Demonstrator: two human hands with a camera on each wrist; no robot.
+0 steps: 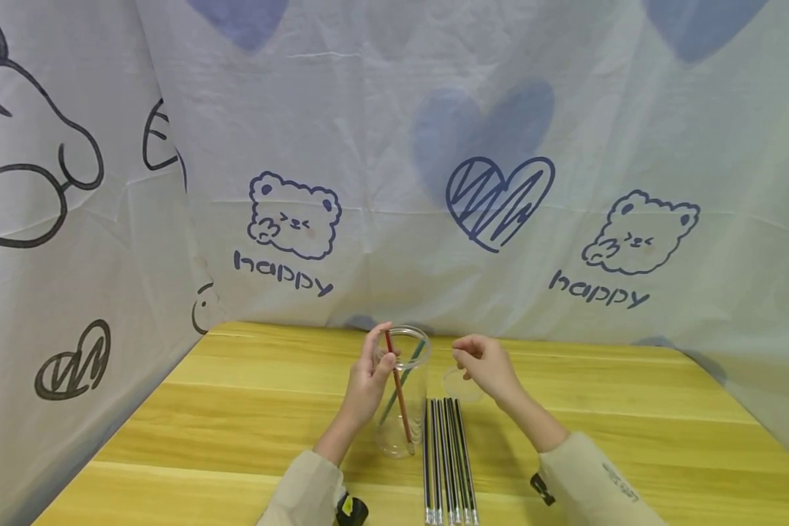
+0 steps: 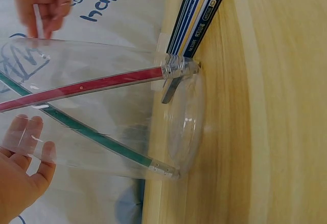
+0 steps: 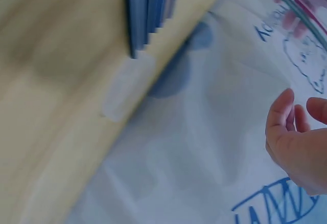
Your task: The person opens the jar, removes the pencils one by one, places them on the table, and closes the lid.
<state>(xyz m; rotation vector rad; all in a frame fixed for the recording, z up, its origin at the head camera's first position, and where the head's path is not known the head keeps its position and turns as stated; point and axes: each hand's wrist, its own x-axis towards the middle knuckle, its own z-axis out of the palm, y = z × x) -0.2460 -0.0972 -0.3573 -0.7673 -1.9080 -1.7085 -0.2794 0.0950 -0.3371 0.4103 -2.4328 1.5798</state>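
My left hand (image 1: 368, 380) grips a tall clear plastic jar (image 1: 393, 438) near its rim, fingers curled round the wall. Inside the jar, a red pencil (image 2: 102, 84) and a green pencil (image 2: 97, 137) lean across each other, metal ends at the bottom. My right hand (image 1: 489, 369) hovers right of the rim, fingers loosely bent; in the right wrist view its thumb stands apart from the fingers with nothing between them. Beside the jar, several dark striped pencils (image 1: 448, 460) lie side by side on the table, their metal ends toward me.
A clear round lid (image 1: 462, 386) lies flat on the wood-grain table (image 1: 237, 409), beyond the row of pencils and below the right hand. White printed cloth (image 1: 381, 146) hangs behind the table's far edge and along the left side.
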